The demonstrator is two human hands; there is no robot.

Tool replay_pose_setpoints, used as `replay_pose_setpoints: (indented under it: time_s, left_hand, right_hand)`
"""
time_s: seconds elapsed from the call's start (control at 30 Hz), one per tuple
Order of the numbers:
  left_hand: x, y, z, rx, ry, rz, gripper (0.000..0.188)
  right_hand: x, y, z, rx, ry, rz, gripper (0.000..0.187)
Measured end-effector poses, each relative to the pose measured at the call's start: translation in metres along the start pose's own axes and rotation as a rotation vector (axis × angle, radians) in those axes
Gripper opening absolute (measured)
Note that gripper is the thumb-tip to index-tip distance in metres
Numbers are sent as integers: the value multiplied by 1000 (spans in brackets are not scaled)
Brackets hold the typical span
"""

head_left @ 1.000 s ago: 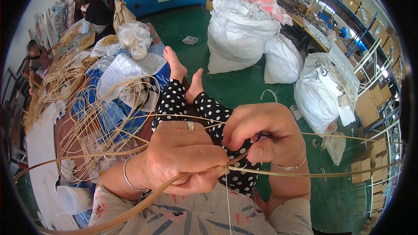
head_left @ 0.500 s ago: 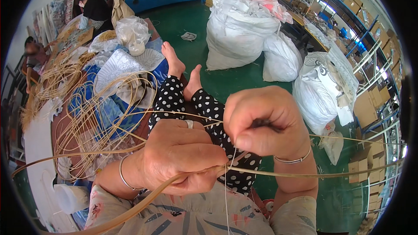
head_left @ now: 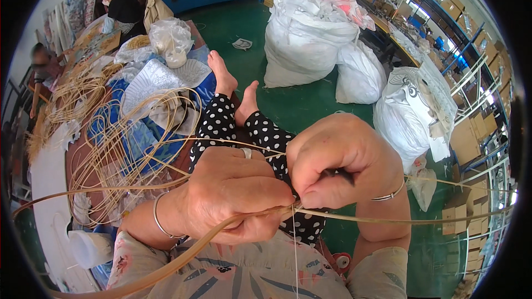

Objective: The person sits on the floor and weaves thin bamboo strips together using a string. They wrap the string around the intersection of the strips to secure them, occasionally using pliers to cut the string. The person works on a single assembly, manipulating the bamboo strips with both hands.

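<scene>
My left hand [head_left: 235, 191] is closed around thin tan cane strips [head_left: 180, 257], which bend toward me at lower left and run out straight to the right. Pinched close beside its thumb, my right hand [head_left: 346, 160] has its fingertips almost touching the left hand's. A white thread [head_left: 296, 254] hangs from the point where the strips meet and drops past my lap; its upper end is hidden at the right fingertips. Another thin strip [head_left: 238, 143] passes behind both hands. A further strip [head_left: 100, 190] sticks out to the left from beneath my left hand.
Coiled cane [head_left: 130, 149] lies in a loose tangle on the table at left, with a white patterned fan-shaped sheet [head_left: 160, 83] beyond it. Large white sacks [head_left: 305, 39] stand on the green floor. Two people sit farther off at left. Shelving [head_left: 471, 33] lines the right.
My right hand has come down with its pinch, from above the strips to right beside my left thumb. The short taut length of thread between the hands no longer shows.
</scene>
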State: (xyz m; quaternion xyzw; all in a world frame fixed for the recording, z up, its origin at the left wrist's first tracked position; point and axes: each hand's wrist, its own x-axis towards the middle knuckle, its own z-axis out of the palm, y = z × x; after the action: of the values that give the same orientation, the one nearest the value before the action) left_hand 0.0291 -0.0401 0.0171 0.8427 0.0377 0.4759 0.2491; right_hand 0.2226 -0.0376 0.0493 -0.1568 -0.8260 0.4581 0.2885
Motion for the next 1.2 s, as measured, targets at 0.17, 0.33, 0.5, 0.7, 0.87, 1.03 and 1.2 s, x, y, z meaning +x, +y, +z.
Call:
replay_pose_setpoints:
  time_s: [0.17,0.33,0.5,0.7,0.87,1.03,1.2]
  left_hand:
    - [-4,2,5,-18,80,48,13]
    - [-3,3,2,-34,59,76,16]
    - [-8,7,1,32,52,3,14]
    - [-6,3,1,69,3,60,12]
    - [-7,3,-12,107,104,20,11]
    - [-2,1,-20,158,167,45,11]
    - [-14,-12,-28,239,434,-54,14]
  right_hand:
    - [12,-14,10,-93,113,-185,17]
    - [14,-14,10,-149,157,-192,19]
    - [1,5,11,-61,120,3,17]
    - [1,14,13,-40,145,66,12]
    - [-13,6,14,170,881,-247,10]
    - [-42,-13,56,298,233,-348,14]
    - [-50,-37,49,403,-288,-617,26]
